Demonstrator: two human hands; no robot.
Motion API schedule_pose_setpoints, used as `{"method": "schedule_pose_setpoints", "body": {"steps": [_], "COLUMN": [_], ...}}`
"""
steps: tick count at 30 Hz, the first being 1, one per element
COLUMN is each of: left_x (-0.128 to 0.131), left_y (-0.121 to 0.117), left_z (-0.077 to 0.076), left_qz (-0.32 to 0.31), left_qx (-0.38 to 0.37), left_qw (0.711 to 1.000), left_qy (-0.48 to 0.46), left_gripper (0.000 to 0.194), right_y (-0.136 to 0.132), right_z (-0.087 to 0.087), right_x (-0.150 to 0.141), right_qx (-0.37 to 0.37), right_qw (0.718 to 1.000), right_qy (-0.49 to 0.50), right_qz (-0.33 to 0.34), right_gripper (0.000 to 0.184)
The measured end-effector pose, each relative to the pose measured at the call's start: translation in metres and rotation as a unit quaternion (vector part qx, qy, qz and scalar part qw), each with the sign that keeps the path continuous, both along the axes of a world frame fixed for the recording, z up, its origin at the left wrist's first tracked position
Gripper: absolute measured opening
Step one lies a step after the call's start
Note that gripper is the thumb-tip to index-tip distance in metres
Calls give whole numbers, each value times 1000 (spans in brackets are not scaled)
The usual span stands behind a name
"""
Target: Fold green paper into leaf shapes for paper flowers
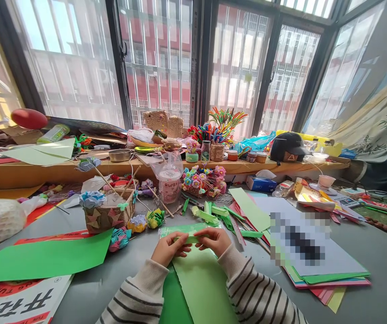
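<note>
Pinching green paper strip [192,240] by both ends, left hand [169,247] and right hand [216,241], likely to keep it straight. Holding above light green sheet [203,285], near cut strips [207,216], probably for reach.

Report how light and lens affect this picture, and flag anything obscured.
Head view: bright daylight washes out the tall, dark-framed glass windows, whose frames splay outward at the top, likely wide-angle distortion; pale sheen lies on the smooth grey tabletop; coarse pixelation hides part of the white rectangular paper sheet at right.
</note>
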State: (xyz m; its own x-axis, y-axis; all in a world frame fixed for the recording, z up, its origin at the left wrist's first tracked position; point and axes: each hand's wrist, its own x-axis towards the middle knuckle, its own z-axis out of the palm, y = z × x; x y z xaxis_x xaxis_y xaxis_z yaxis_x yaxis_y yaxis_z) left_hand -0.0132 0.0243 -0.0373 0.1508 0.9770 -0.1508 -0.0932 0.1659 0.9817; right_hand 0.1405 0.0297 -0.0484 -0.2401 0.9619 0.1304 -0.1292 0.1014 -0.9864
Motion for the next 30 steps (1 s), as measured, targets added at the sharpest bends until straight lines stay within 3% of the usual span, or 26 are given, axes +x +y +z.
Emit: {"method": "schedule_pose_setpoints", "body": {"steps": [8,25,28,30], "left_x": [-1,-4,-6,-9], "left_y": [1,1,2,2], "left_z": [-4,-4,-5,-6], "left_qz": [5,19,2,-6], "left_qx": [15,40,82,172], "left_qw": [1000,999,994,973], "left_qy": [-10,24,71,152], "left_gripper": [39,39,34,27], "right_y": [-1,-2,-2,-1], "right_z": [-4,0,-1,-2], "right_x": [-3,1,1,2], "right_qx": [13,-55,-52,-51], "right_qw": [999,996,996,996], "right_qy": [-45,-50,-56,-56], "right_qz": [-6,-57,-51,-45], "right_gripper": [34,36,37,37]}}
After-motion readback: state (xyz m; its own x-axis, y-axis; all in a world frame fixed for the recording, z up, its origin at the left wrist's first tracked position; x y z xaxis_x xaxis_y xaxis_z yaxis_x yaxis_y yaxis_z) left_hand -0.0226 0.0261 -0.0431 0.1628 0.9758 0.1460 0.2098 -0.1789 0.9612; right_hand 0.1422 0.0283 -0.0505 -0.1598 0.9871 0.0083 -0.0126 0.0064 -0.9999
